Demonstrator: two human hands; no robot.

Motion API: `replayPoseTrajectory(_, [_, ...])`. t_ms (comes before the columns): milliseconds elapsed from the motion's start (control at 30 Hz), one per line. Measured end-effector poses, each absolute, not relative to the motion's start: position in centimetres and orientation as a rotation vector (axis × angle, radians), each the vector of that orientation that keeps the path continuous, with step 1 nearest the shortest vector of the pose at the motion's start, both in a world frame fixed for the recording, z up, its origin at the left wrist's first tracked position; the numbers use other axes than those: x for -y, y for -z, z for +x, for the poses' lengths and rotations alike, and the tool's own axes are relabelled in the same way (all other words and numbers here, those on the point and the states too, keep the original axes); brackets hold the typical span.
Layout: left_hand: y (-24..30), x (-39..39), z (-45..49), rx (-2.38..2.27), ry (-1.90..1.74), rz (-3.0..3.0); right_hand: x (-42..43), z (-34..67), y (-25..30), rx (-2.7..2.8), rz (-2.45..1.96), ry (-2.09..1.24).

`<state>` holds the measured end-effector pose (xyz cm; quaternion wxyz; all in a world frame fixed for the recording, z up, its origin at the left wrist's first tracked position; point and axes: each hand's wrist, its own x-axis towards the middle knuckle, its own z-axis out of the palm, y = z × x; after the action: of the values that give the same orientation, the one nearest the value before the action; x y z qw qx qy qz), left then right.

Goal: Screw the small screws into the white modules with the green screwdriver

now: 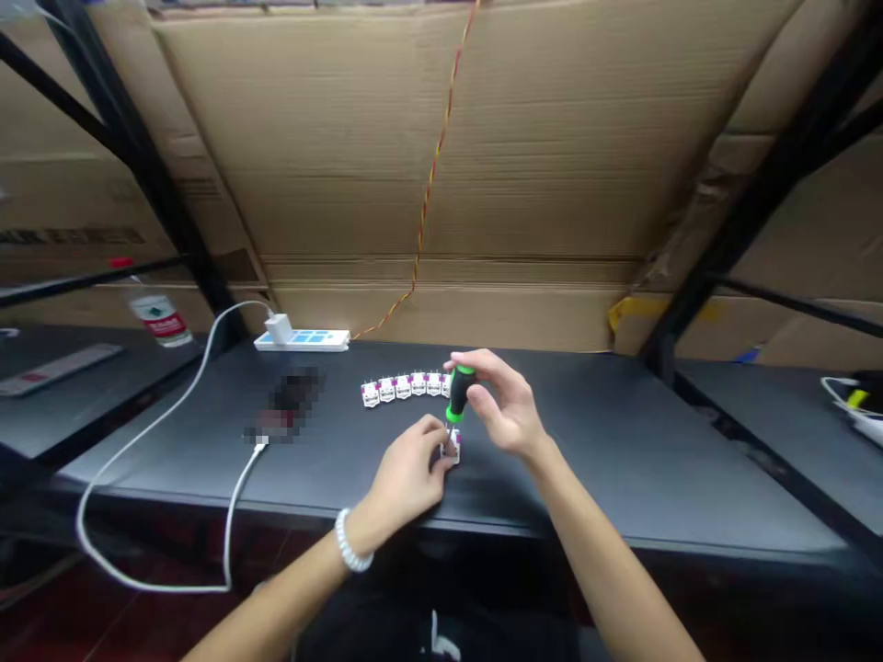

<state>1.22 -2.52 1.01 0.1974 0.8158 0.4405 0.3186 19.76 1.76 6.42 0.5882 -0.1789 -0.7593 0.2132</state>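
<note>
My right hand [505, 405] grips a small screwdriver [459, 393] with a black and green handle, its fingers around the top. The screwdriver stands nearly upright, its shaft pointing down at a small white and purple block [453, 447]. Pinched around that block on the black surface are the fingers of my left hand [412, 469], which partly cover it. Whether the screwdriver's tip touches the block is too small to tell. Behind my hands a curved row of several similar white and purple blocks [403, 387] stretches to the left, its right end hidden by my right hand.
A white power strip [324, 341] with a plugged-in charger [279, 328] lies at the back left of the black shelf [607, 460]. Its white cable [160, 418] loops over the front edge to a blurred-out object. Black metal posts [148, 175] frame both sides.
</note>
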Motion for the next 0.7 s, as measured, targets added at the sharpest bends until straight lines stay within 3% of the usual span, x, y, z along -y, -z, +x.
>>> replayPoseTrajectory(133, [-0.9, 2.5, 1.4, -1.256, -0.877, 2.254, -1.7, 19.8, -6.3, 1.739, -0.403, -0.689])
replayPoseTrajectory(367, [-1.0, 2.5, 1.5, -1.259, -0.866, 2.239, -2.6, 20.0, -5.9, 1.707, -0.457, -0.429])
replayPoseTrajectory(567, [-0.8, 2.4, 1.4, -1.295, -0.883, 2.208, -1.9, 19.7, -5.8, 1.661, -0.349, -0.774])
replayPoseTrajectory(700, [-0.7, 2.5, 1.3, -1.26, -0.914, 2.201, -1.9, 19.9, -5.9, 1.594, -0.392, -0.818])
